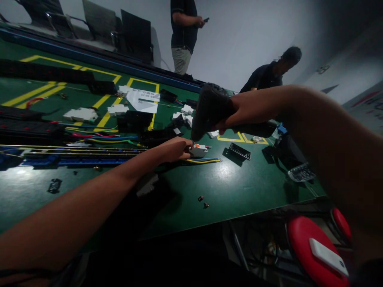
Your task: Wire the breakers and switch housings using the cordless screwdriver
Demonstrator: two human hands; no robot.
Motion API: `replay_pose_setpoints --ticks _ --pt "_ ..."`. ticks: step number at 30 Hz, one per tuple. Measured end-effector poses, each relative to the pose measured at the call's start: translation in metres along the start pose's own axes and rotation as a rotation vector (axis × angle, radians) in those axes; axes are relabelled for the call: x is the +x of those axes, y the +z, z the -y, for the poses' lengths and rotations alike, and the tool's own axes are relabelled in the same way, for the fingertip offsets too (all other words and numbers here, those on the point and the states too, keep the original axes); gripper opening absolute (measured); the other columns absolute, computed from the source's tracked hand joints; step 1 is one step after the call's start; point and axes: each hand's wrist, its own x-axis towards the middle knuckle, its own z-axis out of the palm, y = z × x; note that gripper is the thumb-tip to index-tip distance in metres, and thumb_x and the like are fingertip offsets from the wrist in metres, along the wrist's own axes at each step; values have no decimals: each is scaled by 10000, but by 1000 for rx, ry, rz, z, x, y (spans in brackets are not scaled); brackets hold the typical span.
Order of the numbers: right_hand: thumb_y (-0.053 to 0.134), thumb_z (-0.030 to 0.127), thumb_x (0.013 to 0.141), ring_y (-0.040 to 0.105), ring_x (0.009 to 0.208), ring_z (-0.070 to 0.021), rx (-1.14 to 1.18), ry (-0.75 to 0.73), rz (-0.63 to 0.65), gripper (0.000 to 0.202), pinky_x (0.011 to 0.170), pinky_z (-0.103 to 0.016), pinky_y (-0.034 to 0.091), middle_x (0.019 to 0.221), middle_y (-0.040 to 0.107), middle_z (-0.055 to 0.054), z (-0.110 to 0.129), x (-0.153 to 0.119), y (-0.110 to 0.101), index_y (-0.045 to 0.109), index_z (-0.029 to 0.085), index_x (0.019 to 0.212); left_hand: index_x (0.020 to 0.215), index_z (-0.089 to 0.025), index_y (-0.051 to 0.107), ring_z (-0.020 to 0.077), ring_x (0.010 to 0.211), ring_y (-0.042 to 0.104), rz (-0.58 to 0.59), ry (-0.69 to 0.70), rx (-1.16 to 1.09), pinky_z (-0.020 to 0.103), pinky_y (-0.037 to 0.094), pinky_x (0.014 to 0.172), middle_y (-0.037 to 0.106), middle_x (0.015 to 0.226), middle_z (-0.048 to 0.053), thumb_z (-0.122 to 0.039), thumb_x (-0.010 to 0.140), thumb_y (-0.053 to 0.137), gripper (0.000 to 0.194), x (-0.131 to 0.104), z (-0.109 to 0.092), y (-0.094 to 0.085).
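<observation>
My right hand [233, 113] is wrapped round the handle of a dark cordless drill [206, 105], its nose tilted down. The bit meets a small white circuit breaker [199, 150] with an orange switch. My left hand [181, 147] pinches the breaker's left side, fingertips close to the bit. A short red wire comes out of the breaker's right end. Blue and yellow wires [206, 160] lie just in front of it on the green table. To the left runs a long blue strip [77, 159] with brass-coloured bars, partly hidden by my left forearm.
White breakers [80, 114], a paper sheet [143, 100] and black power strips [44, 71] lie on the table. A black cover [239, 151] and loose screws [206, 205] sit to the right. Two people stand beyond. A red stool [308, 247] holds a white phone [329, 257].
</observation>
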Motion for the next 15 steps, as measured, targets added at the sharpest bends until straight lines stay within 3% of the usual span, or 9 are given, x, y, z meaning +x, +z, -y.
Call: replay_pose_setpoints --ticks 3,11,15 --pt "725 713 820 699 924 -306 -38 -21 26 526 840 -479 555 994 760 -50 5 2 4 766 314 1161 987 -160 743 191 736 644 -4 5 20 277 381 631 722 856 68 -439 939 636 303 0 -3 -1" --pt "739 468 885 683 966 -259 -59 -83 -26 419 884 -420 521 1083 757 -86 20 -7 11 738 209 1215 999 -156 774 194 732 633 27 -52 47 294 372 623 733 857 84 -393 924 640 282 1 -9 -4" --pt "739 460 884 688 953 -265 -31 -111 -15 402 886 -436 525 1065 755 -84 16 -5 11 751 208 1198 986 -137 769 211 737 629 5 -54 100 314 398 648 744 884 120 -422 935 641 316 2 -10 -3"
